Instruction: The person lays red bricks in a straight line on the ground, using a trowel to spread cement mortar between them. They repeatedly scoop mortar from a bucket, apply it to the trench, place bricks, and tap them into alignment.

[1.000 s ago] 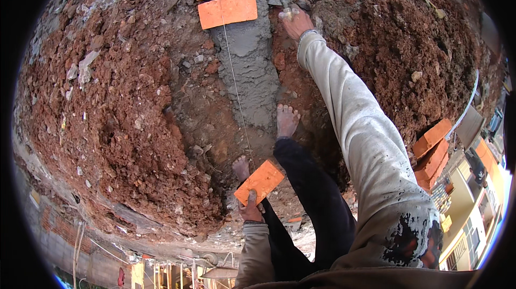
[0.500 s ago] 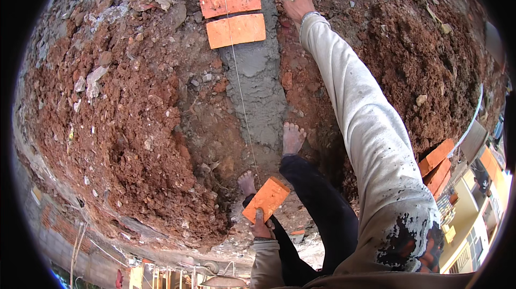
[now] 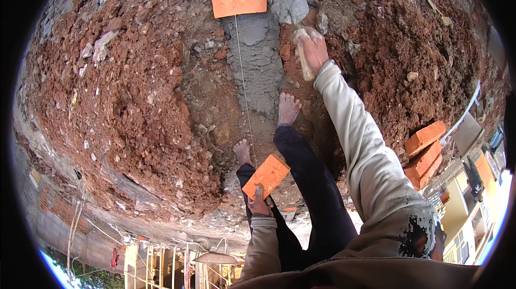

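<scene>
Right fingers wrap a trowel, arm outstretched — left fingers clamp a brick, low.

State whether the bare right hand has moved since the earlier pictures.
Yes: the bare right hand has moved back toward the person, judged against the nearest laid orange rectangular clay brick.
</scene>
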The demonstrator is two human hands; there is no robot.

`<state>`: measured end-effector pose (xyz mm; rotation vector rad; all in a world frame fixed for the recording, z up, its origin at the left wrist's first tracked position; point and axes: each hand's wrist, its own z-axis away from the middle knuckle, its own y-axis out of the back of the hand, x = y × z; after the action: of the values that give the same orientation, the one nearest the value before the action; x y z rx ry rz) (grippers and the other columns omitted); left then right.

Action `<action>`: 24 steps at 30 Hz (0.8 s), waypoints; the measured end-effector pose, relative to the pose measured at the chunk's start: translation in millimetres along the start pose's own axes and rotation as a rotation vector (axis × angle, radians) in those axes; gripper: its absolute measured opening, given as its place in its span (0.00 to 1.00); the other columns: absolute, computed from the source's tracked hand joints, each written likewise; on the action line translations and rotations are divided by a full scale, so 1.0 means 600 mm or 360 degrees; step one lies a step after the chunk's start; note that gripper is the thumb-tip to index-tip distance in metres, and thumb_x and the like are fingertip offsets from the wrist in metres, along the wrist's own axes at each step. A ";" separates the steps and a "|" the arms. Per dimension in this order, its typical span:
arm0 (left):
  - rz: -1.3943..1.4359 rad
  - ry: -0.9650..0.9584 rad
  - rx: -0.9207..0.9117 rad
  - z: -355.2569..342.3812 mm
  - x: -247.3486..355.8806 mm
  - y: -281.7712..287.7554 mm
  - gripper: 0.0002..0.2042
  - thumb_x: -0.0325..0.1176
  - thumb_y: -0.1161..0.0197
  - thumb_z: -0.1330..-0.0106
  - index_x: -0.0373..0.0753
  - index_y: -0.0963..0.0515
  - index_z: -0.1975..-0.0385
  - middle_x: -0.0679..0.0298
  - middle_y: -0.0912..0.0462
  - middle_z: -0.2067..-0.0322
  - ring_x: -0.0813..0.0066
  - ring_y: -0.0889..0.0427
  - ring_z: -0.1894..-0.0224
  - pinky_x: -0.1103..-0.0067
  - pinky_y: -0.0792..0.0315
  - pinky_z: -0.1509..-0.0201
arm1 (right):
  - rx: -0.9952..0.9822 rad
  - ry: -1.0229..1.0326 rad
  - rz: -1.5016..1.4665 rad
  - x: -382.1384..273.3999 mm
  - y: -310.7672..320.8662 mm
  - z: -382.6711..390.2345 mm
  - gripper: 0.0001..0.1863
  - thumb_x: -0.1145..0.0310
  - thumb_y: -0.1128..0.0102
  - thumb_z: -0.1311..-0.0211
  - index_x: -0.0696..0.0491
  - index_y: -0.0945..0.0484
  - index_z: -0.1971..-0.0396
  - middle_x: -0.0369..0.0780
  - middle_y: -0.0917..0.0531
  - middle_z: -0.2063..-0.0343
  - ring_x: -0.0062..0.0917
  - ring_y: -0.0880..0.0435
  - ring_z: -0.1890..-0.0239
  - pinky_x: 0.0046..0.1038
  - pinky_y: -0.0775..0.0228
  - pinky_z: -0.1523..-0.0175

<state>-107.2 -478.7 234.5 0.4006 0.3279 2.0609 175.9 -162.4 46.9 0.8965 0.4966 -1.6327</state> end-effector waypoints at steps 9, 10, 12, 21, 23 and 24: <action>0.0067 -0.0049 -0.0067 0.015 0.004 0.051 0.15 0.36 0.38 0.38 0.39 0.30 0.55 0.65 0.23 0.75 0.81 0.35 0.91 0.85 0.39 0.90 | 0.0189 -0.0148 0.0985 0.089 -0.183 0.160 0.24 0.60 0.49 0.43 0.60 0.31 0.50 0.56 0.26 0.53 0.50 0.27 0.49 0.43 0.36 0.43; 0.0062 -0.0039 -0.0087 0.014 0.008 0.052 0.15 0.37 0.38 0.38 0.39 0.30 0.55 0.65 0.23 0.75 0.81 0.34 0.91 0.85 0.39 0.90 | 0.0231 -0.0171 0.1068 0.092 -0.184 0.152 0.25 0.60 0.48 0.43 0.60 0.31 0.49 0.57 0.27 0.51 0.49 0.27 0.48 0.42 0.36 0.42; 0.0064 -0.0045 -0.0066 0.007 0.010 0.072 0.15 0.37 0.38 0.38 0.39 0.30 0.55 0.65 0.23 0.75 0.82 0.34 0.91 0.85 0.39 0.90 | 0.0349 -0.0133 0.0930 0.098 -0.185 0.189 0.24 0.60 0.49 0.43 0.59 0.31 0.49 0.57 0.28 0.50 0.50 0.28 0.47 0.43 0.36 0.42; -0.0070 -0.0042 -0.0005 -0.016 -0.014 0.134 0.19 0.45 0.40 0.36 0.39 0.30 0.54 0.69 0.26 0.76 0.86 0.35 0.88 0.87 0.40 0.87 | 0.0036 -0.0513 -0.0236 0.137 -0.083 0.188 0.12 0.64 0.58 0.35 0.55 0.28 0.64 0.40 0.22 0.77 0.27 0.22 0.84 0.27 0.30 0.82; -0.0069 -0.0024 -0.0046 -0.029 -0.025 0.152 0.20 0.46 0.40 0.37 0.39 0.30 0.54 0.69 0.26 0.76 0.86 0.35 0.87 0.87 0.40 0.87 | -0.0075 -0.0374 -0.0079 0.145 -0.078 0.164 0.13 0.63 0.59 0.35 0.55 0.27 0.61 0.40 0.22 0.77 0.27 0.22 0.84 0.28 0.29 0.82; -0.0055 -0.0019 -0.0049 -0.031 -0.026 0.157 0.19 0.46 0.40 0.37 0.39 0.30 0.53 0.69 0.26 0.76 0.86 0.35 0.87 0.87 0.40 0.87 | -0.0139 -0.0298 -0.0002 0.143 -0.080 0.153 0.14 0.63 0.59 0.34 0.55 0.27 0.60 0.40 0.22 0.77 0.28 0.22 0.84 0.29 0.28 0.81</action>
<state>-180.8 -539.6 251.8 0.3856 0.2934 2.0264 98.1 -271.2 30.7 0.6711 0.4345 -1.6646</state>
